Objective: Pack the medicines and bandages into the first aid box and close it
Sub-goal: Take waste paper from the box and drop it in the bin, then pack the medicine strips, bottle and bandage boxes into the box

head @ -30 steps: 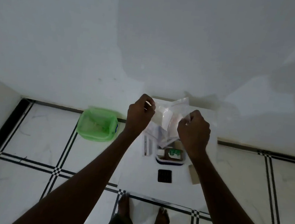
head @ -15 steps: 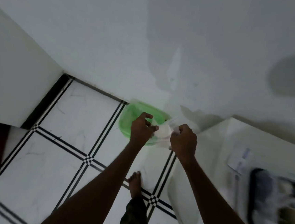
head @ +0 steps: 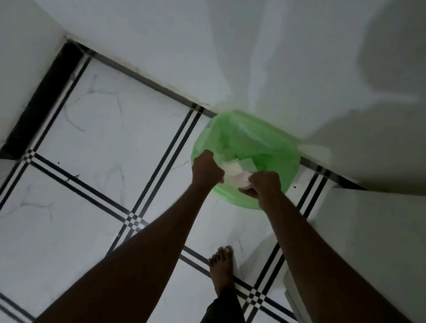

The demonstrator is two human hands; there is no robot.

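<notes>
So right now both my hands are out over the round green plastic-lined bin (head: 247, 143) on the floor, and stretched between them is a crumpled, pale, see-through plastic wrapper (head: 235, 175). My left hand (head: 207, 170) is fisted tight on its left end, my right hand (head: 264, 185) is pinching the right end, so the wrapper's long side runs straight across from one hand to the other, hands just beside each other. The bin's open mouth sits directly below and a bit beyond my knuckles, so I reckon whatever comes out of my grip drops straight in; neither hand is really nearer, both are right over the near rim. The wrapper looks thin and floppy, whitish with a faint pink tint, a bit blurred, and I can't tell if anything's inside it. There's already some pale scrap in the bin. The first aid box isn't in sight from here; only a white table edge (head: 381, 227) shows off beyond my right arm. My bare foot (head: 220, 267) is below my hands on the tile.
</notes>
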